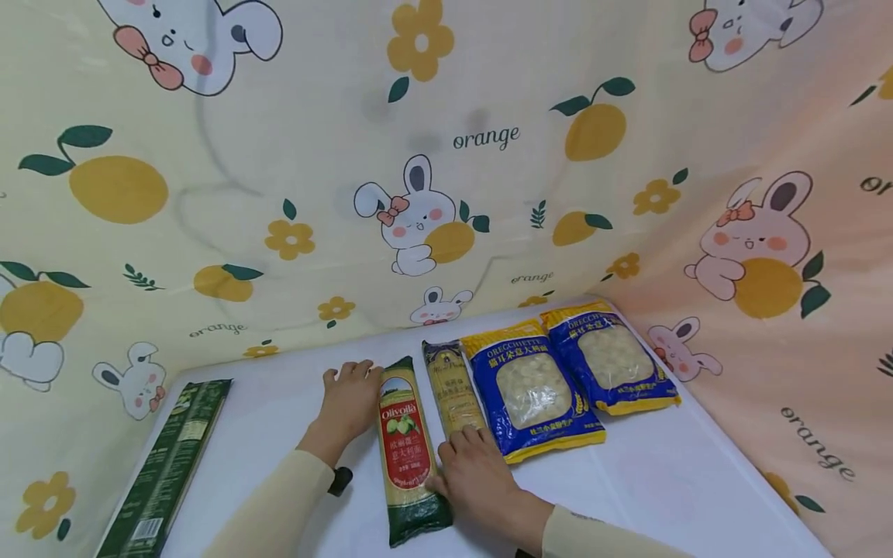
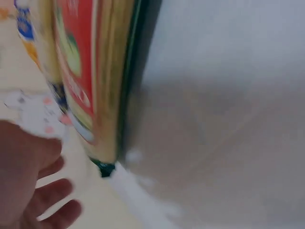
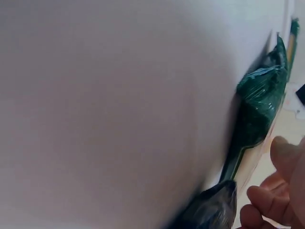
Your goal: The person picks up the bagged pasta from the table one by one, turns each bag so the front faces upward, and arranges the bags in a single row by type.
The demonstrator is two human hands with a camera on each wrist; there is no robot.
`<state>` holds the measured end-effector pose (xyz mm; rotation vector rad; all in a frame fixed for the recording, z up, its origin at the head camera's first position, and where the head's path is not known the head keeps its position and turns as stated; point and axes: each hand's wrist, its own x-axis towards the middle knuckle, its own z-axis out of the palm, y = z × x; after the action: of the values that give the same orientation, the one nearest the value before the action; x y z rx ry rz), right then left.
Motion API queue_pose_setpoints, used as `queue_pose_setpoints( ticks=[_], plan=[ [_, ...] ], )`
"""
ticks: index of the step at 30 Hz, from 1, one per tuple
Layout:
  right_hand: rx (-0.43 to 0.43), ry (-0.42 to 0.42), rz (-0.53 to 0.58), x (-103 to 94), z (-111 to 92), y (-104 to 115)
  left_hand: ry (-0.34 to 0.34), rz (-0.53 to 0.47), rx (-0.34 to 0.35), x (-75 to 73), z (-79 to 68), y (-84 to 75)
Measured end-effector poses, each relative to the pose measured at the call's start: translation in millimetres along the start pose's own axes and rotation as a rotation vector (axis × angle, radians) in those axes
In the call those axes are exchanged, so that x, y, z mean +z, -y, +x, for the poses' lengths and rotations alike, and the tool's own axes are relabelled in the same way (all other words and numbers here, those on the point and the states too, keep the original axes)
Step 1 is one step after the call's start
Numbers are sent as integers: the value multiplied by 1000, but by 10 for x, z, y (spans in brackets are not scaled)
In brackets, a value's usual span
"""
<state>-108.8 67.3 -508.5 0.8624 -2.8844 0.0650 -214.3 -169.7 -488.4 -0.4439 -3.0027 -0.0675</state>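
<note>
A spaghetti pack (image 1: pixel 407 457) with a red label and green ends lies on the white table. My left hand (image 1: pixel 354 399) is at its upper left end; in the left wrist view the loosely bent fingers (image 2: pixel 55 195) look apart from the pack. To its right lies a slimmer gold pasta pack (image 1: pixel 452 387). Over that pack's lower end is my right hand (image 1: pixel 481 474), its thumb near the spaghetti pack's lower right edge. In the right wrist view the fingers (image 3: pixel 271 202) are partly cut off, so contact cannot be told there.
Two blue-and-yellow orecchiette bags (image 1: pixel 536 391) (image 1: pixel 614 356) lie at the right, one slightly overlapping the other. A dark green flat pack (image 1: pixel 167 469) lies along the left edge of the white table (image 1: pixel 663 480). A printed cloth (image 1: pixel 314 139) hangs behind.
</note>
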Motion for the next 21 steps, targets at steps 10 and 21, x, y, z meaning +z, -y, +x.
queue_pose_setpoints(
  ticks=[10,21],
  plan=[
    [-162,146,-58,-55,-148,-119,351,-232,153,-57,-651,-263],
    [-174,232,-78,3,-87,-141,345,-247,196,112,-691,-227]
  ],
)
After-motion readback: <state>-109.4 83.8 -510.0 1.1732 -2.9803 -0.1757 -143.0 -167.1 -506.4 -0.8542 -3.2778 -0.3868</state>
